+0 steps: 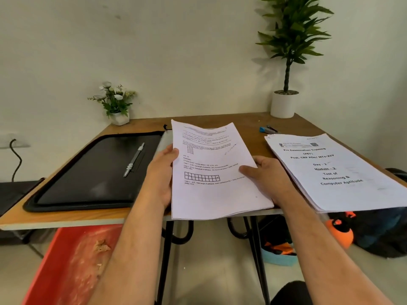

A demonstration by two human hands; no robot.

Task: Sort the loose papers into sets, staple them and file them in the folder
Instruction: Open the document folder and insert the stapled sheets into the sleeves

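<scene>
Forearms: two bare forearms are seen rising from the bottom edge toward the table (66,219).
Left hand (161,172): the left edge of the held sheaf (214,170) is gripped, thumb laid on the printed face, the other fingers hidden behind the paper.
Right hand (267,178): the right edge of the same sheaf is gripped, thumb on top, fingers tucked out of sight beneath.
Held sheaf: it is kept above the table's near edge, between the folder (92,172) and the paper stack (337,170); its long axis runs away from the person, the top of the print pointing to the wall. Several layered edges are visible at the bottom, but the sheets cannot be counted.
Folder: one black folder lies open and flat on the left, its long side slanting toward the far right. One metal fastener (134,160) is set in it, angled likewise.
Paper stack: one pile rests at the right, cover title readable, its near corner overhanging the table and its right corner nearly reaching the frame edge.
Stapler (268,129): one blue stapler is partly hidden behind the stack.
Plants: two are counted at the wall, a flower pot (117,106) and a tall potted plant (288,58) cut off at the top.
</scene>
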